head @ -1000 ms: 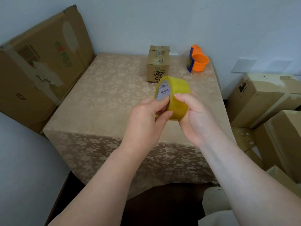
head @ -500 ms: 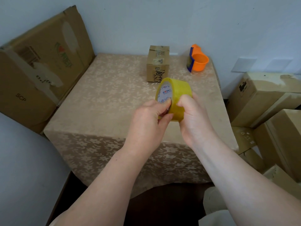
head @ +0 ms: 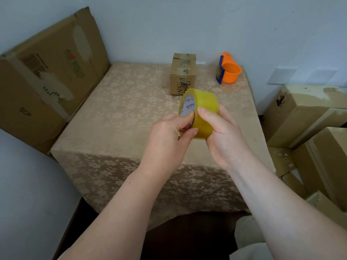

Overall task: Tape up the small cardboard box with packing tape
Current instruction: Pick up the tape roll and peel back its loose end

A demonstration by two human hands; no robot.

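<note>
A yellowish roll of packing tape (head: 203,107) is held up over the middle of the table, on edge, its white printed core facing left. My right hand (head: 223,136) grips the roll from the right and below. My left hand (head: 169,136) pinches at the roll's near left rim with thumb and fingertips. The small cardboard box (head: 183,74) stands upright at the back of the table, beyond the roll and apart from both hands, with old tape strips on it.
An orange tape dispenser (head: 228,71) lies at the back right of the table (head: 120,113), which wears a beige floral cloth. A large cardboard box (head: 45,77) leans against the wall at left. Several stacked cartons (head: 308,117) stand to the right.
The roll has tilted and shifted slightly in my hands; my right fingers have slid around it, and my left fingertips keep working at its rim.
</note>
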